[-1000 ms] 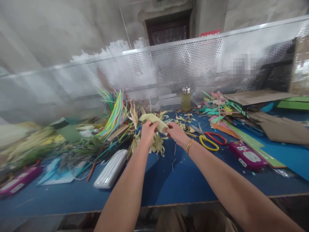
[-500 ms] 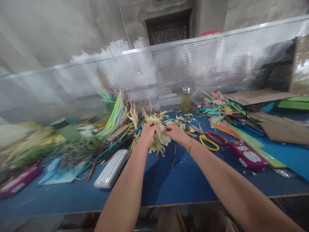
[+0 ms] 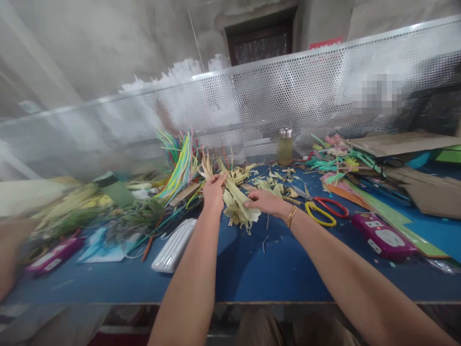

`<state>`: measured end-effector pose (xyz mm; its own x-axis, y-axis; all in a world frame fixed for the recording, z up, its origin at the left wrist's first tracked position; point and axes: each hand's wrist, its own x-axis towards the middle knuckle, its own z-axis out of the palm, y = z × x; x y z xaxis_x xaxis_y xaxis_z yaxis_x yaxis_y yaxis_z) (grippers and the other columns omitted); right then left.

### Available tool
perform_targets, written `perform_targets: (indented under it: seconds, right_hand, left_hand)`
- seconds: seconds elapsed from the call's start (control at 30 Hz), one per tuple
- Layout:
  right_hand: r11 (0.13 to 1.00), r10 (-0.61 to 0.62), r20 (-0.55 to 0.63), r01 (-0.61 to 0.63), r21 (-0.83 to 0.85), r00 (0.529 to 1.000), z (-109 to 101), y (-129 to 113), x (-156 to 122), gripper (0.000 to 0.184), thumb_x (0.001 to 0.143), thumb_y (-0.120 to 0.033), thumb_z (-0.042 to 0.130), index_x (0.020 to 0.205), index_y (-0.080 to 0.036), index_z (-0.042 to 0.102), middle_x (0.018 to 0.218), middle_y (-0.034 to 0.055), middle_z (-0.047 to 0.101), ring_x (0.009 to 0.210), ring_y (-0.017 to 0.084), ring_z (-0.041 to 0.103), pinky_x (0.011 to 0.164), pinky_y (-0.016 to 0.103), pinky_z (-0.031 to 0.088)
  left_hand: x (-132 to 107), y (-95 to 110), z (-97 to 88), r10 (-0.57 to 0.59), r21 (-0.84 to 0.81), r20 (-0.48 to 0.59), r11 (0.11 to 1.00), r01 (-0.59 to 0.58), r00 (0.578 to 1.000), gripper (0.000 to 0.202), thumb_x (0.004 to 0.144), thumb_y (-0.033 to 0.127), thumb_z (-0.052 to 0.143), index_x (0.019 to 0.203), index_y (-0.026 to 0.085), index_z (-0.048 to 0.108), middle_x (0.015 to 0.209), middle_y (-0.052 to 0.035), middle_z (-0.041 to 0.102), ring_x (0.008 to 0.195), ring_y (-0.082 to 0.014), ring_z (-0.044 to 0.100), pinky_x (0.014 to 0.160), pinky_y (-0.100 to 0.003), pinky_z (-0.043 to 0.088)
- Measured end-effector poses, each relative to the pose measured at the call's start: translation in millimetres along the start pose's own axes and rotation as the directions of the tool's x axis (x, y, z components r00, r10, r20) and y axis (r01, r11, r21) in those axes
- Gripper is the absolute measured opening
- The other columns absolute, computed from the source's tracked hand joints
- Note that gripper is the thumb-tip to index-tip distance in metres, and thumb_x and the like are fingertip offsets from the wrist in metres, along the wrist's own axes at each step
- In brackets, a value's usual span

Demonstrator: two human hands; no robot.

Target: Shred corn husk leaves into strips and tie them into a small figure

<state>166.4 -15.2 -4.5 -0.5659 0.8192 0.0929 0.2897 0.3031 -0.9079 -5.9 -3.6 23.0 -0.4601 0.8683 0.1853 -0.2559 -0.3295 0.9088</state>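
We look midway: our left hand (image 3: 213, 191) pinches the husk strip (image 3: 236, 193) up top, right hand (image 3: 265, 201) its lower end, not yet laid down.

A perforated metal screen (image 3: 259, 96) fronts a grey wall (image 3: 118, 38).

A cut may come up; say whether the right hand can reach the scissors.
Likely yes: the right hand has the scissors lying uncovered close by, though it is busy at the pale strip and would first have to leave that.
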Motion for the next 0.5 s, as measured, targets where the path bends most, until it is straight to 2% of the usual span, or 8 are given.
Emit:
perform_targets:
  seconds: [0.37, 0.5]
  right_hand:
    - [0.996, -0.034, 0.038, 0.037, -0.078, 0.999, -3.9, -0.7, -1.4, 0.025, 0.072, -0.034, 0.061, 0.063, -0.018, 0.044, 0.057, -0.0066, 0.034, 0.054, 0.008, 0.03, 0.053, 0.025, 0.021]
    - [0.994, -0.03, 0.037, 0.033, -0.107, 0.999, -6.2, -0.8, -1.2, 0.023, 0.073, -0.034, 0.061, 0.065, -0.017, 0.047, 0.057, -0.0063, 0.036, 0.055, 0.008, 0.031, 0.054, 0.026, 0.022]
  left_hand:
    - [3.8, 2.5, -3.2, 0.027, -0.022, -0.112, 0.999, -0.029, 0.993, 0.027, 0.06, 0.032, 0.074, 0.06, 0.016, 0.052, 0.047, 0.006, 0.042, 0.04, -0.0046, 0.034, 0.038, -0.018, 0.019]
    - [4.7, 2.8, -4.3, 0.044, -0.007, -0.142, 0.999, -0.045, 0.989, 0.025, 0.061, 0.032, 0.071, 0.061, 0.016, 0.051, 0.049, 0.0057, 0.043, 0.04, -0.005, 0.035, 0.037, -0.018, 0.022]
